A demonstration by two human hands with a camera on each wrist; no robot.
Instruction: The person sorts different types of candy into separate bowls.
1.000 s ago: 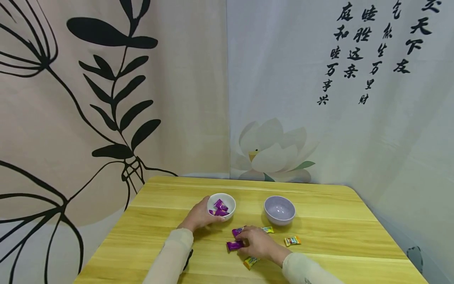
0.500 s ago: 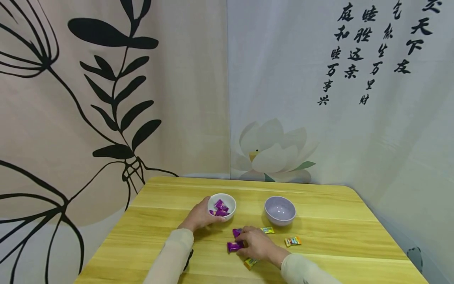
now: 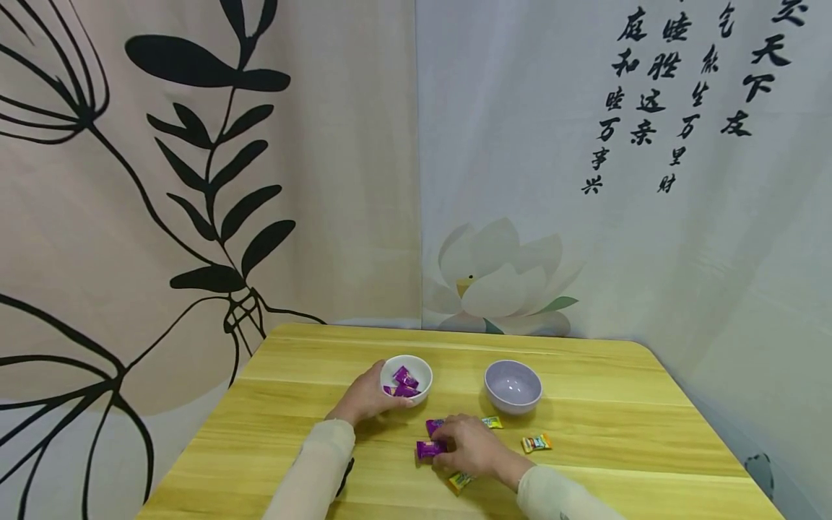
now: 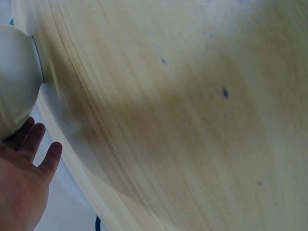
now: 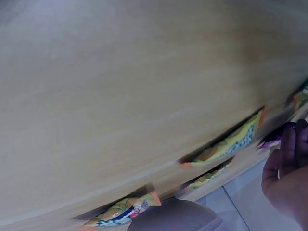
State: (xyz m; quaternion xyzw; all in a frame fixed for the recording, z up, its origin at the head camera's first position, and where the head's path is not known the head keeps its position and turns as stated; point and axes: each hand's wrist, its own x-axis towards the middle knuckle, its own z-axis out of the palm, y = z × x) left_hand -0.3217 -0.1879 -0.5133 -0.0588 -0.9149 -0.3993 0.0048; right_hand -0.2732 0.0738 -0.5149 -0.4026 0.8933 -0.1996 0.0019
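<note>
My left hand point(image 3: 365, 396) grips the white bowl point(image 3: 424, 393) from its left side, thumb along the near wall. Several purple-wrapped candies point(image 3: 406, 376) lie in that bowl. In the left wrist view the bowl point(image 4: 17, 79) shows at the left edge, with fingertips against its wall. My right hand point(image 3: 477, 449) is low over the table, thumb and fingers pinching the right end of a purple-wrapped candy point(image 3: 427, 450). Another purple candy point(image 3: 434, 426) lies just beyond its fingers, partly hidden. In the right wrist view, purple wrapper point(image 5: 270, 143) shows beside the curled fingers.
A lavender bowl point(image 3: 513, 387) stands at the right, with nothing in it. Yellow-wrapped candies lie around my right hand: one point(image 3: 492, 422) behind it, one point(image 3: 536, 443) to its right, one point(image 3: 460, 481) in front, partly covered. The wooden table point(image 3: 624, 404) ends at a curtain.
</note>
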